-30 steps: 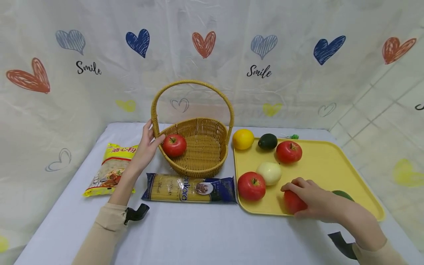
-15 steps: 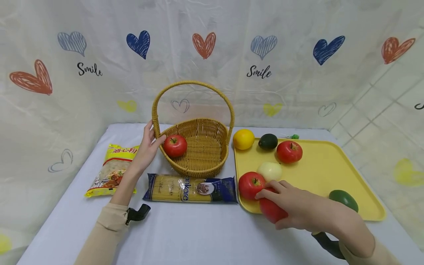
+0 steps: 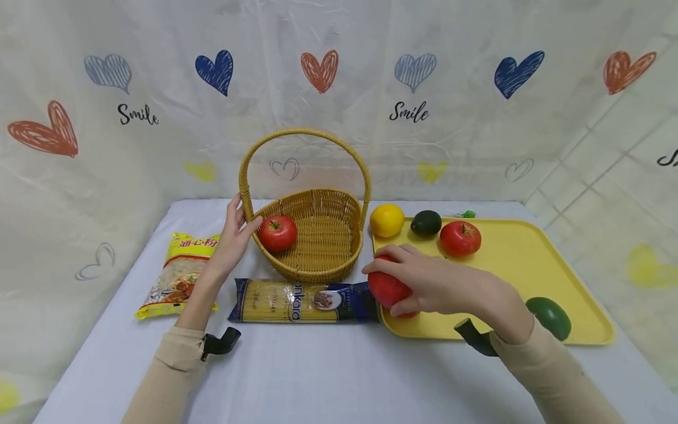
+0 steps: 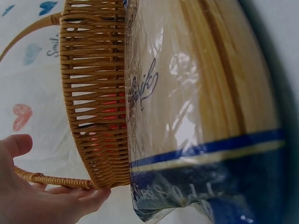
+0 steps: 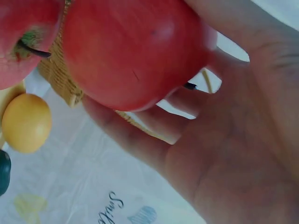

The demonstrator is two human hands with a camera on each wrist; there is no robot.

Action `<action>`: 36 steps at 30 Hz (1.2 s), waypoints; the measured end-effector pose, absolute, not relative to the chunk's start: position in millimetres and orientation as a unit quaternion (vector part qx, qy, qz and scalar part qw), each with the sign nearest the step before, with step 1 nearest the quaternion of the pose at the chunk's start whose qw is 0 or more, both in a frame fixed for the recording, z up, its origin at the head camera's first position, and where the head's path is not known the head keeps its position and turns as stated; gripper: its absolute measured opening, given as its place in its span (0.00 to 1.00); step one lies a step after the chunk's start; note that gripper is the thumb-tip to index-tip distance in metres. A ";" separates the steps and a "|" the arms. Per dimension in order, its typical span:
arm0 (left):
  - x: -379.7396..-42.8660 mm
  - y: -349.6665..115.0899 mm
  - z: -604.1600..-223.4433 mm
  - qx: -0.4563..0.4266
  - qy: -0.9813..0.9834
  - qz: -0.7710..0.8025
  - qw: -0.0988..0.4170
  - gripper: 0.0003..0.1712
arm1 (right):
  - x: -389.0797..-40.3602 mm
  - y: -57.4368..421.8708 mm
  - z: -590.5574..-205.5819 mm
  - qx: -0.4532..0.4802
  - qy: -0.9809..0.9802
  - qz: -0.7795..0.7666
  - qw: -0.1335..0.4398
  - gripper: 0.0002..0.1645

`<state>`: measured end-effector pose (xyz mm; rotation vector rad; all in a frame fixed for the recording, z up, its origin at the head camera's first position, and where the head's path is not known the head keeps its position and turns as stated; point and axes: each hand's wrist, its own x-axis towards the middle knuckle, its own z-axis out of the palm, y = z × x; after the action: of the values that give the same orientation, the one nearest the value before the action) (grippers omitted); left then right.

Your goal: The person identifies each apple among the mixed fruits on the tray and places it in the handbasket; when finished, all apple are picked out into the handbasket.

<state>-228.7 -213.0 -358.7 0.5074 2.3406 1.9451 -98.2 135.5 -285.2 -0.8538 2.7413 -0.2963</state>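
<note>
My left hand [image 3: 231, 238] holds the wicker basket [image 3: 309, 275] by its left side, fingers behind the base of the handle and thumb at the rim. A red apple [image 3: 278, 234] lies inside the basket, close to that thumb. The fingers and thumb of my right hand [image 3: 424, 277] curl round another red apple [image 3: 388, 287], held over the tray's near left corner. It mostly covers a further red apple [image 3: 408, 315] beneath. The right wrist view shows the held apple [image 5: 138, 51] up close, with a stemmed apple [image 5: 23, 23] beside it.
On the yellow tray [image 3: 519, 259] sit a red apple [image 3: 460, 238] and a dark green fruit [image 3: 548, 318]. A yellow fruit [image 3: 386, 220] and a dark avocado-like fruit [image 3: 426, 223] are at its far edge. A spaghetti pack [image 3: 302, 303] lies before the basket, a yellow food bag [image 3: 177, 277] left.
My right hand has carried the apple leftward from the tray's front edge, to above the apple at the left corner. The pale round item is now hidden behind the hand. My left hand stays at the basket.
</note>
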 end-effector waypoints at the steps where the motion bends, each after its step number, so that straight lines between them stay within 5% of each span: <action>1: -229.4 -213.6 -360.3 0.165 0.759 0.629 0.028 0.45 | -104.1 132.5 -285.6 -0.299 0.941 -0.102 0.119 0.39; 15: -236.4 -218.6 -376.4 0.151 0.770 0.619 0.018 0.43 | -196.9 74.8 -299.7 -0.321 0.938 -0.100 0.084 0.39; 36: -226.6 -210.1 -359.0 0.152 0.769 0.620 0.028 0.44 | -306.9 9.2 -321.0 -0.262 0.948 0.015 0.182 0.44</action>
<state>-226.6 -210.1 -359.0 0.4684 2.3745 1.9133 -306.9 9.2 -321.0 -0.7396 2.6753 0.0429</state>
